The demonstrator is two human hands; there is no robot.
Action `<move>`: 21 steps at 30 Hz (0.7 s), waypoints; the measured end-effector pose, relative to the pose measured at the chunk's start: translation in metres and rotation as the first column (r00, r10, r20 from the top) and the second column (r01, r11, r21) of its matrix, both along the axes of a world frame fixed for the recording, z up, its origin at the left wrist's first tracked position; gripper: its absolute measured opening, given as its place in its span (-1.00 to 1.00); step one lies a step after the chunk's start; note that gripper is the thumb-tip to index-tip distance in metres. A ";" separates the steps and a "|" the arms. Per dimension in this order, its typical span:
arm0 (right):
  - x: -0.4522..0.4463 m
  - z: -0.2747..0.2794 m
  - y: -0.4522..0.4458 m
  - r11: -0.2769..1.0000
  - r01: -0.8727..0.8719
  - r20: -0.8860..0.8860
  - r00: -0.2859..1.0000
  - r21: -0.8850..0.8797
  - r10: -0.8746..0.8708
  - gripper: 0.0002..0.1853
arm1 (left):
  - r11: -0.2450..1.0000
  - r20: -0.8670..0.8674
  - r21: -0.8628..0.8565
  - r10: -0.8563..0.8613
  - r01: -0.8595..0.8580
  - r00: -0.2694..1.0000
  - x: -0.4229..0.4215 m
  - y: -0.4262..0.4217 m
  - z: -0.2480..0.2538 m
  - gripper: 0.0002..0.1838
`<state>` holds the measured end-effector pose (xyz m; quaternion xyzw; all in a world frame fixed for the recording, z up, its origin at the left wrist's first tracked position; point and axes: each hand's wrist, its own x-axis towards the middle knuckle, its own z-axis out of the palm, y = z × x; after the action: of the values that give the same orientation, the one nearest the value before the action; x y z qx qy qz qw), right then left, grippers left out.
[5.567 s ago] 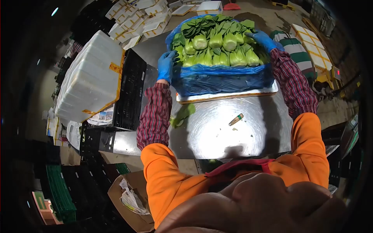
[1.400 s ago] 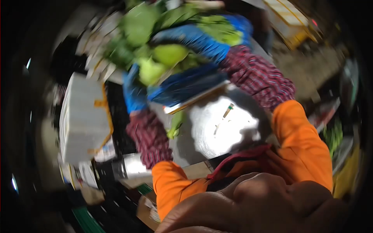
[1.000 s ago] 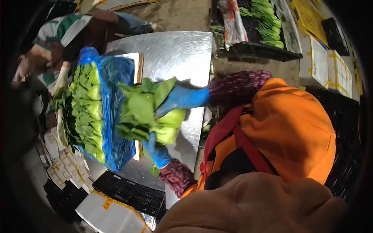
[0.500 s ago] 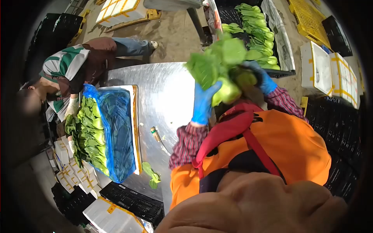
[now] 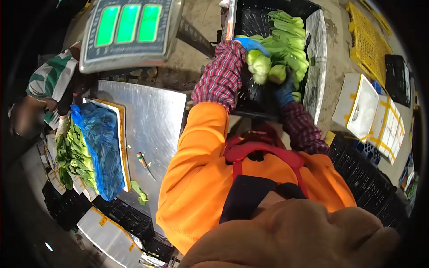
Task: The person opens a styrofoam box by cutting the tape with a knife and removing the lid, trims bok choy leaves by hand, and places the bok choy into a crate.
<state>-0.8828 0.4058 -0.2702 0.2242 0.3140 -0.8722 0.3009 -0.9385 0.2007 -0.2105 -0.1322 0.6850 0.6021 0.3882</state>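
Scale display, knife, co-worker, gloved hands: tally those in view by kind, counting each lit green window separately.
Lit green display windows: 3
Knife: 1
Co-worker: 1
Blue-gloved hands, left hand and right hand: 2
Total: 7

Fisheye view, bowed and vignetted black toward the rim (deepest at nine o'clock). The scale display (image 5: pixel 128 24) glows green at eleven o'clock; the steel table (image 5: pixel 152 105) carries a pale sheen toward nine.
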 end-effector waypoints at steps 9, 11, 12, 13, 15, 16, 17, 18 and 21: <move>0.013 -0.150 -0.053 0.980 0.143 0.226 0.968 -0.137 -0.109 -0.37 | 0.606 -0.367 0.399 -0.582 0.688 0.726 -0.085 -0.080 -0.211 -0.25; 0.022 -0.141 -0.060 0.983 0.030 0.384 0.922 -0.181 0.043 -0.32 | 0.499 -0.317 0.471 -0.674 0.728 0.667 -0.091 -0.084 -0.218 -0.17; 0.026 -0.135 -0.063 0.978 -0.017 0.456 0.883 -0.209 0.113 -0.30 | 0.496 -0.314 0.476 -0.675 0.726 0.667 -0.090 -0.080 -0.220 -0.17; 0.028 -0.138 -0.066 0.979 -0.013 0.463 0.880 -0.205 0.109 -0.30 | 0.715 -0.196 0.304 -0.600 0.629 0.776 -0.083 -0.071 -0.211 -0.18; 0.034 -0.146 -0.072 0.956 0.019 0.468 0.875 -0.292 0.125 -0.32 | 0.938 -0.042 -0.128 -0.329 0.321 0.943 -0.061 -0.047 -0.191 -0.22; 0.037 -0.149 -0.070 0.942 0.034 0.467 0.874 -0.334 0.134 -0.33 | 0.940 -0.037 -0.116 -0.328 0.322 0.944 -0.056 -0.036 -0.162 -0.22; 0.040 -0.144 -0.063 0.945 0.033 0.478 0.868 -0.324 0.134 -0.33 | 0.790 -0.175 -0.541 -0.441 0.288 0.880 -0.054 -0.028 -0.123 -0.28; 0.039 -0.139 -0.055 0.974 -0.082 0.454 0.875 -0.210 0.171 -0.31 | 0.505 -0.234 -0.854 -0.587 0.125 0.775 -0.045 -0.022 -0.096 -0.35; 0.034 -0.120 -0.032 0.947 -0.321 0.428 0.860 0.028 0.279 -0.25 | 0.706 -0.659 -0.667 -0.411 -0.238 0.629 -0.004 -0.021 -0.076 -0.38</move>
<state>-0.8491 0.3735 -0.3899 0.3687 0.3154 -0.7298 0.4817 -0.9423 0.1793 -0.2869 0.0377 0.9625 0.2687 0.0067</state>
